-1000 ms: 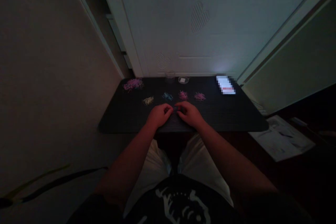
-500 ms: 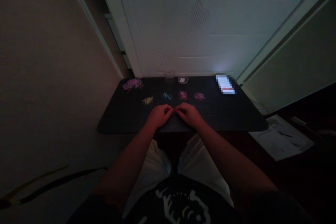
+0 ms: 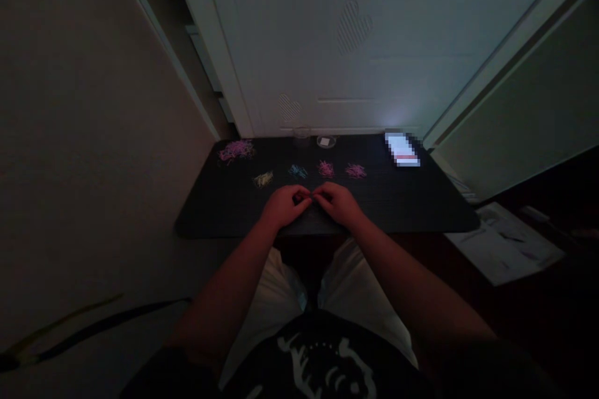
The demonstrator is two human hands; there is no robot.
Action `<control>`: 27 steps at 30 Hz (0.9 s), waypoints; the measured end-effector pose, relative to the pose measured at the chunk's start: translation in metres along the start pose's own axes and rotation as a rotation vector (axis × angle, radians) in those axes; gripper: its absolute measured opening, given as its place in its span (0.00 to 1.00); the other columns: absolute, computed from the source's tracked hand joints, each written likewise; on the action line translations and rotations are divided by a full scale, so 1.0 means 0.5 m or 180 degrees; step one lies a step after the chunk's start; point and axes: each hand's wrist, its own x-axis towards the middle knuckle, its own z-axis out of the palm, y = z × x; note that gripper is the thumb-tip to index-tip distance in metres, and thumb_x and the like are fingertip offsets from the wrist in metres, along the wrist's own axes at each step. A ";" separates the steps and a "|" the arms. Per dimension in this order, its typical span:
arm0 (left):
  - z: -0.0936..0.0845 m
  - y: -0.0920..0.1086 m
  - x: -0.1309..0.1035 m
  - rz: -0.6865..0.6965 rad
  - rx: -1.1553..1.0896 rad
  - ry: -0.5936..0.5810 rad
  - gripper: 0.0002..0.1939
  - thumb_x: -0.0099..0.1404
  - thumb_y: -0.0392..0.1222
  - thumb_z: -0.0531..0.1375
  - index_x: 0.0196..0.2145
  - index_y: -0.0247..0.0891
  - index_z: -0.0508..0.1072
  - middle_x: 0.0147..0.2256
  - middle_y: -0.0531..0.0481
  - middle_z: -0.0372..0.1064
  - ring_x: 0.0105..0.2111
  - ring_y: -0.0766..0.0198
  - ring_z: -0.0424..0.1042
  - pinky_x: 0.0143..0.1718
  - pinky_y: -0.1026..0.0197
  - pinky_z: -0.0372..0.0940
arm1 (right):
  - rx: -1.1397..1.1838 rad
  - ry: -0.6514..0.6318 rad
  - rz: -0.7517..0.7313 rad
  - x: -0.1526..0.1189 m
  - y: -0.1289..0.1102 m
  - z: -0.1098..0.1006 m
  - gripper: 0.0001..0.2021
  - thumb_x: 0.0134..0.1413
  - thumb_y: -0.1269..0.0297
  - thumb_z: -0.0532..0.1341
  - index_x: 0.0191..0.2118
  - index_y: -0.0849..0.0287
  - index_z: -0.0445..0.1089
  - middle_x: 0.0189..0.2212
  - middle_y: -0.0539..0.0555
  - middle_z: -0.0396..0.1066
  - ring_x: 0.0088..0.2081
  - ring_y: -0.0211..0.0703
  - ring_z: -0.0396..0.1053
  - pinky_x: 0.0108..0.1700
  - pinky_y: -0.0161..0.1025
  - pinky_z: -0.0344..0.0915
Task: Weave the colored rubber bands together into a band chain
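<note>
My left hand (image 3: pixel 286 204) and my right hand (image 3: pixel 337 202) meet fingertip to fingertip over the near middle of the dark table (image 3: pixel 397 209). Both are pinched closed; whatever lies between the fingers is too small and dim to make out. Just beyond them, small piles of thin strips form a loose row: a pale yellow pile (image 3: pixel 263 179), a blue pile (image 3: pixel 298 171), a red-pink pile (image 3: pixel 326 168) and a magenta pile (image 3: pixel 356 171). A larger mixed pink and purple pile (image 3: pixel 237 150) sits at the table's far left corner.
Along the back edge stand a clear container (image 3: pixel 302 136) and a round clear dish (image 3: pixel 326 142) with a white square in it. A lit phone (image 3: pixel 402 149) lies at the back right. Behind the table rises a pale panel (image 3: pixel 299 31) with heart reliefs.
The fingers of my left hand have shifted slightly, with a wider gap showing between thumb and forefinger. The piles have not moved.
</note>
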 end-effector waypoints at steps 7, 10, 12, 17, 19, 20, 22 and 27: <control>0.000 0.000 0.001 0.0006 0.0082 -0.0024 0.10 0.60 0.45 0.56 0.35 0.39 0.73 0.32 0.51 0.73 0.32 0.64 0.70 0.33 0.62 0.62 | -0.0010 0.0037 0.0026 0.001 -0.004 -0.002 0.05 0.53 0.68 0.57 0.33 0.59 0.71 0.30 0.53 0.71 0.33 0.39 0.66 0.36 0.36 0.61; -0.002 0.004 0.001 0.0023 0.0076 0.0005 0.10 0.59 0.46 0.57 0.34 0.39 0.73 0.32 0.52 0.73 0.32 0.64 0.70 0.34 0.62 0.62 | -0.0042 0.0027 0.0045 0.002 -0.005 -0.002 0.06 0.53 0.68 0.57 0.33 0.59 0.71 0.30 0.53 0.71 0.32 0.39 0.66 0.36 0.36 0.60; -0.003 0.007 0.001 0.0019 0.0066 -0.0004 0.10 0.59 0.45 0.57 0.34 0.39 0.73 0.31 0.52 0.73 0.32 0.65 0.69 0.34 0.63 0.62 | -0.0049 0.0010 0.0044 0.002 -0.005 -0.002 0.06 0.53 0.68 0.57 0.33 0.59 0.71 0.30 0.53 0.71 0.32 0.38 0.66 0.36 0.35 0.60; -0.004 0.006 0.001 -0.0033 0.0046 -0.0013 0.10 0.60 0.44 0.56 0.33 0.38 0.74 0.30 0.51 0.73 0.30 0.66 0.69 0.31 0.63 0.62 | -0.0036 0.0045 0.0043 0.000 -0.006 -0.002 0.05 0.52 0.69 0.57 0.33 0.59 0.71 0.30 0.53 0.71 0.33 0.39 0.66 0.37 0.36 0.61; -0.004 0.007 0.001 -0.0056 0.0027 -0.0001 0.10 0.60 0.44 0.55 0.33 0.38 0.74 0.30 0.51 0.73 0.30 0.65 0.69 0.31 0.63 0.62 | -0.0005 0.0083 0.0043 -0.001 -0.005 -0.002 0.05 0.52 0.69 0.57 0.33 0.59 0.71 0.31 0.53 0.71 0.33 0.39 0.66 0.37 0.36 0.61; -0.004 0.008 0.001 -0.0073 0.0023 0.0006 0.10 0.60 0.44 0.55 0.33 0.38 0.74 0.30 0.51 0.72 0.30 0.65 0.69 0.31 0.63 0.62 | 0.0010 0.0094 0.0038 -0.001 -0.005 -0.002 0.06 0.52 0.70 0.57 0.33 0.59 0.71 0.30 0.53 0.70 0.32 0.39 0.66 0.37 0.36 0.61; -0.005 0.010 0.001 -0.0110 0.0009 0.0014 0.10 0.59 0.44 0.56 0.33 0.37 0.73 0.30 0.51 0.72 0.30 0.65 0.69 0.32 0.63 0.62 | 0.0008 0.0099 0.0039 -0.001 -0.005 -0.003 0.05 0.52 0.69 0.57 0.33 0.59 0.71 0.29 0.53 0.70 0.32 0.39 0.65 0.36 0.36 0.61; -0.005 0.011 0.001 -0.0127 -0.0065 0.0020 0.09 0.59 0.43 0.56 0.32 0.37 0.73 0.30 0.51 0.73 0.30 0.66 0.69 0.32 0.64 0.62 | -0.0028 0.0108 0.0113 -0.001 -0.008 -0.006 0.05 0.51 0.70 0.57 0.32 0.59 0.70 0.28 0.52 0.69 0.30 0.38 0.64 0.33 0.35 0.60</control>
